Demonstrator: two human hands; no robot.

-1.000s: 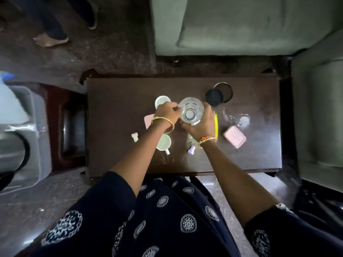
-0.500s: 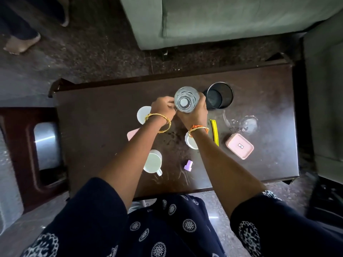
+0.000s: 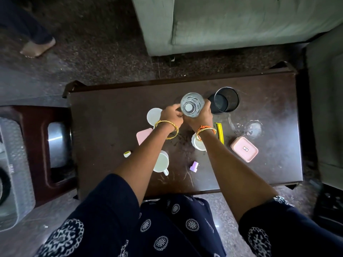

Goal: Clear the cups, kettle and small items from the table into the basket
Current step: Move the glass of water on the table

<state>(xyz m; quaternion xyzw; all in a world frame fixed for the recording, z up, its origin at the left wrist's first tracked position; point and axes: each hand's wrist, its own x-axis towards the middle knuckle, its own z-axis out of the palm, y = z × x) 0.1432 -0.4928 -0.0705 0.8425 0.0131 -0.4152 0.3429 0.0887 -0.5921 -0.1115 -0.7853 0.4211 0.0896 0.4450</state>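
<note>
Both my hands hold a clear drinking glass (image 3: 192, 104) over the middle of the dark wooden table (image 3: 111, 112). My left hand (image 3: 171, 115) grips its left side and my right hand (image 3: 203, 117) wraps its right side. A white cup (image 3: 153, 115) stands just left of my left hand. Under my left forearm lies a white mug (image 3: 161, 162), and another white cup (image 3: 199, 145) shows under my right wrist. A grey plastic basket (image 3: 13, 164) is at the left edge of view.
A black mesh cup (image 3: 225, 100) stands right beside the glass. Also on the table: a pink box (image 3: 244, 149), pink lid (image 3: 143, 135), yellow strip (image 3: 220, 133), purple piece (image 3: 194, 166), small cap (image 3: 127, 154), clear glass vessel (image 3: 254, 127). A dark red stool (image 3: 37, 149) stands left; sofas lie behind and right.
My hands have carried the glass a little toward the far side, closer to the black mesh cup. The camera view has shifted, so the basket moved out to the left edge.
</note>
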